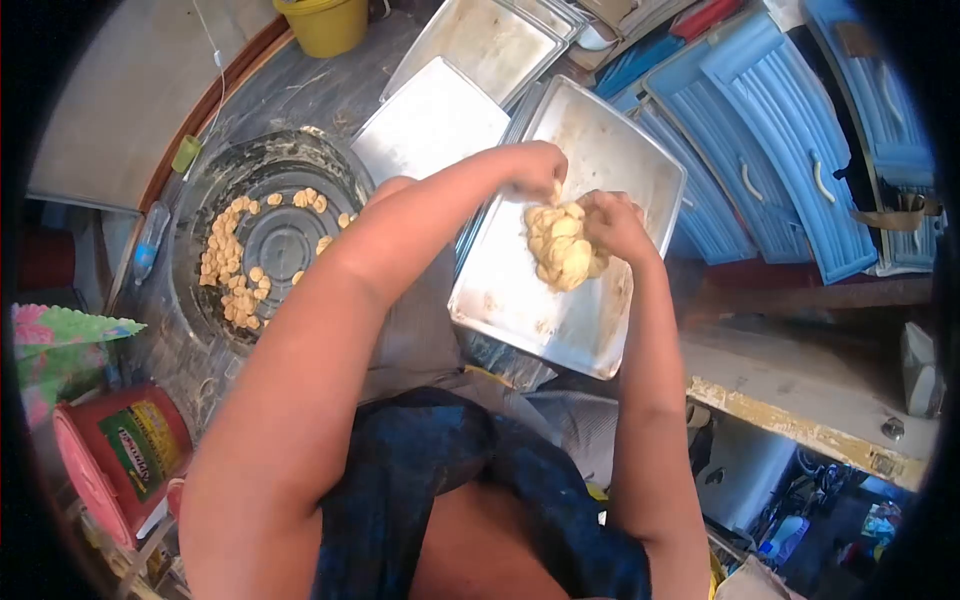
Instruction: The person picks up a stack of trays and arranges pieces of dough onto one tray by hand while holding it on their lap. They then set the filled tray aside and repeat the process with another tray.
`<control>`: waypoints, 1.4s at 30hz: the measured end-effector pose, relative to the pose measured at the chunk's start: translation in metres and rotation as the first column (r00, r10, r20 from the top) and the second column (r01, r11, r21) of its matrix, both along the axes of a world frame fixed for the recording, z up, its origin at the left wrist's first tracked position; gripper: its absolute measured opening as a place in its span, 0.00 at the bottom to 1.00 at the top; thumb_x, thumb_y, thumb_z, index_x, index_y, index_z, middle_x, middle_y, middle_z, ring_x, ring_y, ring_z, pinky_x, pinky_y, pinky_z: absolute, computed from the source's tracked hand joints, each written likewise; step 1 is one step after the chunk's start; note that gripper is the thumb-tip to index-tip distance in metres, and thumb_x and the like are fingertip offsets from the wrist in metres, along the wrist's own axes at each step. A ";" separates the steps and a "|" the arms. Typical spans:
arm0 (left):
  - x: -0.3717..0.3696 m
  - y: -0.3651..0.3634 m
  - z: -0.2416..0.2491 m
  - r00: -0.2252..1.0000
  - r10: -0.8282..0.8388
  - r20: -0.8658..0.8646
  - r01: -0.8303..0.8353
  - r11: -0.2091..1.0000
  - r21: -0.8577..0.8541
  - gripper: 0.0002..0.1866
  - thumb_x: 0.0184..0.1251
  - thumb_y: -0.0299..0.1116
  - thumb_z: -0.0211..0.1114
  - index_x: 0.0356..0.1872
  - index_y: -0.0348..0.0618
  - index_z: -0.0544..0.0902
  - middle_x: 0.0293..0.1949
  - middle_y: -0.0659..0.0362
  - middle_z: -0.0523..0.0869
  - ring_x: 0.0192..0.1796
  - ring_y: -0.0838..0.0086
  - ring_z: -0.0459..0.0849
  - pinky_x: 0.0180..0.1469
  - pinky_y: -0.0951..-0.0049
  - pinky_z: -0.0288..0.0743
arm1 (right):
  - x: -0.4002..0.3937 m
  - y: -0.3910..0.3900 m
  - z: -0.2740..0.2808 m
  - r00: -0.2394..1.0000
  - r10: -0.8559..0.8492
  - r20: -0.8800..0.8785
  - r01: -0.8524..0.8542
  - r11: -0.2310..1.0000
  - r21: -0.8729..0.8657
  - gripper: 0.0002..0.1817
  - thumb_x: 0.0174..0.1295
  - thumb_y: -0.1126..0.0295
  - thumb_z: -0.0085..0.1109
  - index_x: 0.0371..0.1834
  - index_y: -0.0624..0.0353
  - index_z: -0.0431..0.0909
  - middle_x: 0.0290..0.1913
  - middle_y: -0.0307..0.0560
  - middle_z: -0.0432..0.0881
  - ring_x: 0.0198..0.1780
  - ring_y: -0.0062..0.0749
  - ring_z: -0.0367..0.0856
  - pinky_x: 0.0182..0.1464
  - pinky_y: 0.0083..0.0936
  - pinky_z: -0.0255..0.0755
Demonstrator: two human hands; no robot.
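Note:
A lump of yellowish dough [562, 245], knobbly like a braid or a heap of pressed-together pieces, lies in a shallow metal baking tray [490, 300]. At its upper edge my left hand [540, 168] is closed, with a small bit of dough between the fingertips. My right hand [615, 222] grips the right side of the lump, its fingers curled; the fingertips are partly hidden. To the left, a large black round tub [283, 240] holds many small dough pieces [225, 245], most along its left side. My left arm covers part of that tub.
More metal trays [480, 45] and a pale flat sheet [432, 120] lie beyond the tray. A yellow bucket [328, 28] stands at the back, and a red bucket [100, 455] at lower left. Blue cabinet doors [770, 100] and a worn ledge [800, 410] are on the right.

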State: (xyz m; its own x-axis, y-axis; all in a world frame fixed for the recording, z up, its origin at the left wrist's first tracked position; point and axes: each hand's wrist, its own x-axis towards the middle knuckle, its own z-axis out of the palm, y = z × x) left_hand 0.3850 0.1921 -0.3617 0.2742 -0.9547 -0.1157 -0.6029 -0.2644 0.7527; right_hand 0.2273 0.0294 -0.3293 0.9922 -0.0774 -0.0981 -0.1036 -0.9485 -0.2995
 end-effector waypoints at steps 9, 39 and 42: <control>0.039 -0.056 -0.002 0.828 0.557 0.070 -0.472 0.758 -0.449 0.15 0.51 0.30 0.66 0.43 0.41 0.81 0.41 0.51 0.82 0.44 0.59 0.81 0.47 0.65 0.74 | 0.049 -0.017 0.001 0.983 0.065 0.171 -0.127 0.915 0.383 0.20 0.48 0.77 0.58 0.48 0.58 0.78 0.53 0.48 0.73 0.51 0.39 0.73 0.52 0.27 0.69; 0.031 -0.080 -0.021 0.719 0.416 0.557 -0.228 0.898 -0.376 0.22 0.58 0.31 0.52 0.57 0.54 0.76 0.61 0.60 0.73 0.70 0.60 0.58 0.67 0.51 0.46 | 0.092 -0.081 -0.011 0.852 -0.454 0.261 0.357 0.868 0.346 0.23 0.50 0.66 0.66 0.49 0.61 0.76 0.42 0.50 0.79 0.42 0.38 0.80 0.45 0.30 0.72; 0.032 -0.077 -0.018 0.706 0.441 0.555 -0.184 0.870 -0.457 0.20 0.58 0.31 0.53 0.54 0.52 0.78 0.59 0.59 0.74 0.69 0.60 0.59 0.66 0.52 0.47 | 0.078 -0.085 -0.015 0.779 -0.373 0.504 0.255 0.923 0.288 0.22 0.49 0.64 0.67 0.47 0.57 0.77 0.51 0.50 0.76 0.50 0.42 0.75 0.50 0.33 0.70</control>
State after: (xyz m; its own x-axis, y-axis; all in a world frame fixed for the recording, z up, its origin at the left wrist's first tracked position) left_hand 0.4166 0.1150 -0.3797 0.4488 -0.7352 0.5080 -0.8916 -0.3302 0.3097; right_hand 0.3056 -0.0557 -0.3442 0.8094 -0.4321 0.3977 -0.1516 -0.8080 -0.5694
